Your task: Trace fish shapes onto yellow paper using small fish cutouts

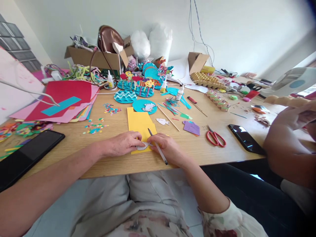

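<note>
Yellow paper lies on the wooden table, with a small white fish cutout flat on its near end. My left hand rests on the yellow paper, fingertips pressing the cutout. At the cutout's right end is my right hand, its fingers wrapped round a pen that slants across them. Another white fish cutout lies to the right of the yellow paper, and a purple paper piece is farther right.
Red-handled scissors and a black phone lie to the right, near another person's arm. A second phone is at left. Stacked coloured paper, blue discs and glue bottles stand farther back.
</note>
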Demonstrator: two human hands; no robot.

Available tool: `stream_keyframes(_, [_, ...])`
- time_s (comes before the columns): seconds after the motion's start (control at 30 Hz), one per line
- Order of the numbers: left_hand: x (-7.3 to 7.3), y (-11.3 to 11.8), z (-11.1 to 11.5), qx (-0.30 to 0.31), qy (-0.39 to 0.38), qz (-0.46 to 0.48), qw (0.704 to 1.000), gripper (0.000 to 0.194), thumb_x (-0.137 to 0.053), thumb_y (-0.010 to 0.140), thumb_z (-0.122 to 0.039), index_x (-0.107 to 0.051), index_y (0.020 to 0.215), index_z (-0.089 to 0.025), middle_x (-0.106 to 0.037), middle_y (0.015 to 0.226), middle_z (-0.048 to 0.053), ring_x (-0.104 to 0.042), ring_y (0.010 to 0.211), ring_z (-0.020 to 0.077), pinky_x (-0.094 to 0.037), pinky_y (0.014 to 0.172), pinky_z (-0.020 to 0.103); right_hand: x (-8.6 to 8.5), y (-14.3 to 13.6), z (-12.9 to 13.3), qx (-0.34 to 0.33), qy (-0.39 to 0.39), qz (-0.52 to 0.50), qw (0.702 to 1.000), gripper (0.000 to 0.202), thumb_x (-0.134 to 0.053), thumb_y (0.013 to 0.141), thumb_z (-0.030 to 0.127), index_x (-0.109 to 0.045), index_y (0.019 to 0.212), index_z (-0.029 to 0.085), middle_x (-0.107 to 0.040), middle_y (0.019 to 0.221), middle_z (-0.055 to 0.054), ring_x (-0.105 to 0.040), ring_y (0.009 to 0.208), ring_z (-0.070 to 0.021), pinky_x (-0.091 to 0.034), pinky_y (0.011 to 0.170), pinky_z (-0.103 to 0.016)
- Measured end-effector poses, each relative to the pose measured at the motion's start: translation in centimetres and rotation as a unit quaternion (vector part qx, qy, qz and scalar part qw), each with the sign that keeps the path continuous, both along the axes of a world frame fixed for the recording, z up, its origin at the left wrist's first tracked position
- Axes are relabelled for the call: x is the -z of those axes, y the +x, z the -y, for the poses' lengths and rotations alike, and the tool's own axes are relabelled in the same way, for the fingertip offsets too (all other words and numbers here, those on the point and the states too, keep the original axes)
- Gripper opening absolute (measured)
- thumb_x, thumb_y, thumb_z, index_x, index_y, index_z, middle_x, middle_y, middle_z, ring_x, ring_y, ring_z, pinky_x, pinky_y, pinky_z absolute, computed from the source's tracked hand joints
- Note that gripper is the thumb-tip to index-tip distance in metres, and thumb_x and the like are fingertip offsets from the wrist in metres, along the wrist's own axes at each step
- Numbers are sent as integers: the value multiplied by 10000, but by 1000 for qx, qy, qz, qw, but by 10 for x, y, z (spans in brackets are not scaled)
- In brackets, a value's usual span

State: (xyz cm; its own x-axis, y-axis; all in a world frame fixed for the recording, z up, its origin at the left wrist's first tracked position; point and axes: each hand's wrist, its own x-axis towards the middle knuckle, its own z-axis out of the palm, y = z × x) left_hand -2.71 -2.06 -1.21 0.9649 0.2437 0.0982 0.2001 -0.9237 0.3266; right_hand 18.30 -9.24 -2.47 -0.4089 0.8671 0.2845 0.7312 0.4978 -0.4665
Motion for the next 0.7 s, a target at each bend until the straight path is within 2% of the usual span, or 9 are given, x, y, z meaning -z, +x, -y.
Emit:
stream_keyframes(0.23, [1, 0, -2, 22, 0, -1, 1000, 330, -420, 853, -68, -591, 1094, -217, -533, 972, 44, -501, 897, 147, -372, 823, 223, 4, 2, 0, 9, 4, -1, 1000, 149, -562, 796, 137, -626, 927, 172, -653, 874, -59, -581, 824, -162, -429, 724, -254])
stream_keyframes(0.43, [2, 2, -4, 29, 8, 7, 1000, 309, -413, 870, -78, -612, 1082, -184, -555, 962, 57, -513, 901, 154, -378, 825, 223, 4, 2, 0, 8, 9, -11, 1000, 134, -557, 798, 130, -621, 910, 163, -652, 862, -59, -578, 812, -164, -430, 714, -255])
stream_keyframes(0.7, [2, 1, -5, 28, 1, 6, 1000, 306, -425, 875, -98, -596, 1109, -195, -557, 977, 56, -518, 908, 154, -379, 832, 230, 3, 2, 2, 13, 14, -23, 1000, 147, -561, 790, 113, -627, 914, 155, -650, 869, -69, -569, 842, -172, -434, 737, -265])
